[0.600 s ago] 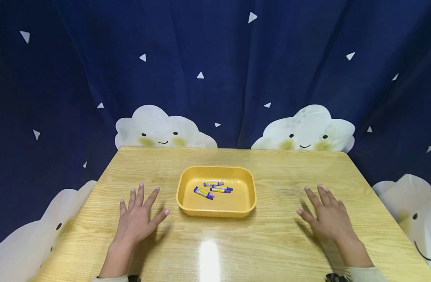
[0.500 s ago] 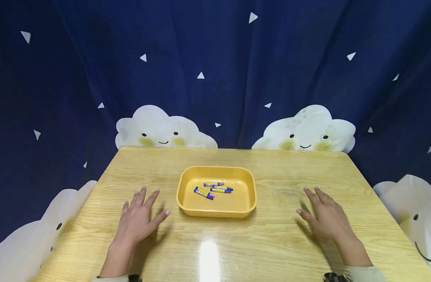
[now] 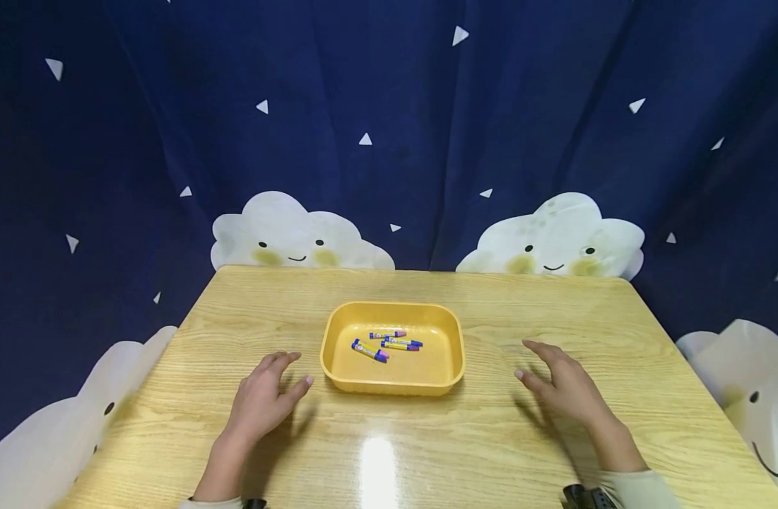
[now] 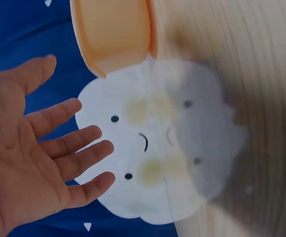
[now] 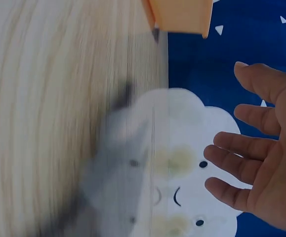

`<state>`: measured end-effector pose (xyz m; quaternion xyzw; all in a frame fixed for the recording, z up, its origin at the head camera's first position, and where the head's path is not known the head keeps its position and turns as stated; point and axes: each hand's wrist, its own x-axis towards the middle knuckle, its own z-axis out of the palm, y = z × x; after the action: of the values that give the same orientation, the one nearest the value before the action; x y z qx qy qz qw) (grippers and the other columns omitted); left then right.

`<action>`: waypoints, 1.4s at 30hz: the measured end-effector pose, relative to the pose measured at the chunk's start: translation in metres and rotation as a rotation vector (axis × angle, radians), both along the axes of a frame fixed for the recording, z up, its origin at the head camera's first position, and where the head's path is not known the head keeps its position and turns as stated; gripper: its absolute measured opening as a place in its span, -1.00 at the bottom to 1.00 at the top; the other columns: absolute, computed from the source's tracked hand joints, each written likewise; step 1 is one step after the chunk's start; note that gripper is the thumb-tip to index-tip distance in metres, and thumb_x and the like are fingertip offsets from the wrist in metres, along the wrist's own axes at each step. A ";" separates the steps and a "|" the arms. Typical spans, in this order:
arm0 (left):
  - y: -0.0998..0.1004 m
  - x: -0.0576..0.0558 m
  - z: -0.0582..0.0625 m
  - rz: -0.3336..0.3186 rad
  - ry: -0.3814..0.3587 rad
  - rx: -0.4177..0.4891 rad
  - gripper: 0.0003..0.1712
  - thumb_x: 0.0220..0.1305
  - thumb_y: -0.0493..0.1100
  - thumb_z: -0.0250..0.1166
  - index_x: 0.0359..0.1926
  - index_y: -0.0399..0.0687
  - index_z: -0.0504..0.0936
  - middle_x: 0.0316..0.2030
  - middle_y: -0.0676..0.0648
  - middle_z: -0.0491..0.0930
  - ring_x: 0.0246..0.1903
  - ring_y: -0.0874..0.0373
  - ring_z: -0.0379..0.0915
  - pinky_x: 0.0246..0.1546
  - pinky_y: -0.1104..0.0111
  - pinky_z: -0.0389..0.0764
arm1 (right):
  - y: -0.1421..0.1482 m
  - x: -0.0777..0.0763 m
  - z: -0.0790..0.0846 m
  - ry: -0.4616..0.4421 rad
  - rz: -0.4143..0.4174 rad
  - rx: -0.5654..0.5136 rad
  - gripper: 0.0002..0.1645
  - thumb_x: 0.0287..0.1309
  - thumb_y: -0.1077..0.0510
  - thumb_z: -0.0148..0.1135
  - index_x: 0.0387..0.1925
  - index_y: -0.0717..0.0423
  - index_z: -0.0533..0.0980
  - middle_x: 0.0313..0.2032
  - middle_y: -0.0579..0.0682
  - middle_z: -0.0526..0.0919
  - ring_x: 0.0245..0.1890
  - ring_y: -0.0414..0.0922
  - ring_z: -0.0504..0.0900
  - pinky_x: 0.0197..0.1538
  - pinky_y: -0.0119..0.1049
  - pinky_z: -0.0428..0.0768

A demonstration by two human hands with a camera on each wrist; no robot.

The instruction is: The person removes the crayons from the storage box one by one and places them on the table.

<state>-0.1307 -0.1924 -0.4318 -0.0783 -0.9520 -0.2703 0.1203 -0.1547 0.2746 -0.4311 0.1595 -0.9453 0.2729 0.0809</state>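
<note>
A yellow plastic tray (image 3: pixel 391 389) stands in the middle of the wooden table in the head view. Several crayons in yellow-and-blue wrappers (image 3: pixel 368 351) lie inside it, left of its centre. To the tray's left my left hand (image 3: pixel 261 403) hovers above the table, fingers spread and a little bent, holding nothing. My right hand (image 3: pixel 567 389) is held above the table on the tray's right, also holding nothing, thumb and forefinger toward the tray. Both wrist views show the fingers apart, with the tray's end wall (image 4: pixel 113 34) at the top.
The wooden table (image 3: pixel 490 438) is glossy and bears a bright reflection near its front. Behind it hangs a dark blue curtain (image 3: pixel 338 85) with white triangles and smiling clouds. Dark wrist straps (image 3: pixel 586 496) show at the sleeves.
Both hands have moved inward toward the tray, the right one more. Their fingers have gone from spread flat to slightly bent. The tray and crayons stay put.
</note>
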 end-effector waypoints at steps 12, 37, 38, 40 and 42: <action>0.015 -0.006 0.000 0.030 -0.145 0.247 -0.49 0.18 -0.07 0.32 0.10 -0.22 0.51 0.03 -0.26 0.46 0.01 -0.18 0.38 -0.07 -0.04 0.41 | -0.032 -0.019 0.007 -0.093 0.108 -0.188 -0.39 0.20 0.03 0.22 0.19 0.28 0.37 0.09 0.28 0.44 0.06 0.23 0.40 -0.05 0.19 0.39; 0.030 -0.022 -0.017 0.074 -0.304 0.522 -0.36 0.11 -0.10 0.37 0.22 -0.08 0.41 -0.11 -0.18 0.51 -0.19 -0.03 0.46 -0.29 0.20 0.54 | -0.060 -0.067 0.028 -0.410 0.276 -0.412 -0.37 0.22 0.07 0.19 0.21 0.35 0.32 0.13 0.37 0.37 0.03 0.15 0.46 0.00 -0.10 0.48; 0.030 -0.023 -0.018 0.077 -0.308 0.523 -0.35 0.11 -0.10 0.37 0.23 -0.08 0.41 -0.11 -0.17 0.51 -0.20 -0.03 0.45 -0.29 0.20 0.53 | -0.061 -0.069 0.028 -0.417 0.281 -0.421 -0.36 0.22 0.07 0.19 0.21 0.36 0.31 0.13 0.37 0.36 0.05 0.16 0.45 0.01 -0.11 0.47; 0.030 -0.024 -0.020 0.077 -0.312 0.532 -0.34 0.10 -0.10 0.38 0.24 -0.06 0.40 -0.12 -0.17 0.50 -0.20 -0.02 0.46 -0.29 0.21 0.53 | -0.062 -0.072 0.028 -0.430 0.287 -0.438 -0.35 0.22 0.06 0.20 0.22 0.37 0.30 0.14 0.36 0.35 0.08 0.15 0.43 0.03 -0.11 0.46; 0.030 -0.025 -0.021 0.071 -0.310 0.539 -0.34 0.10 -0.09 0.38 0.24 -0.04 0.41 -0.13 -0.16 0.51 -0.21 -0.01 0.47 -0.29 0.21 0.54 | -0.065 -0.075 0.028 -0.434 0.295 -0.451 -0.35 0.22 0.05 0.20 0.22 0.35 0.31 0.15 0.35 0.35 0.11 0.15 0.40 0.05 -0.11 0.44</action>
<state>-0.1555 -0.1619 -0.4525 0.0318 -0.8553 -0.5172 -0.0007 -0.2296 0.2100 -0.4031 0.2106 -0.8231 0.5113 -0.1290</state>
